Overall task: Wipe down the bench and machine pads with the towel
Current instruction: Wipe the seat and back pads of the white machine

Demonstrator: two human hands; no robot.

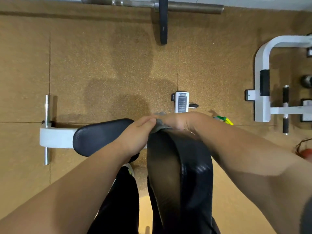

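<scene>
Centrally, left hand [137,134] and right hand [183,121] both grip the grey towel [161,126] — bunched atop the upright black pad [189,166].

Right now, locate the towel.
Head view, centre: the towel sits bunched on the black pad's far end, pinched by the left hand, under the right hand.

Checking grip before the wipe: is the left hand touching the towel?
Touching. The head view shows the left hand pinching the grey towel at the top end of the black pad.
</scene>
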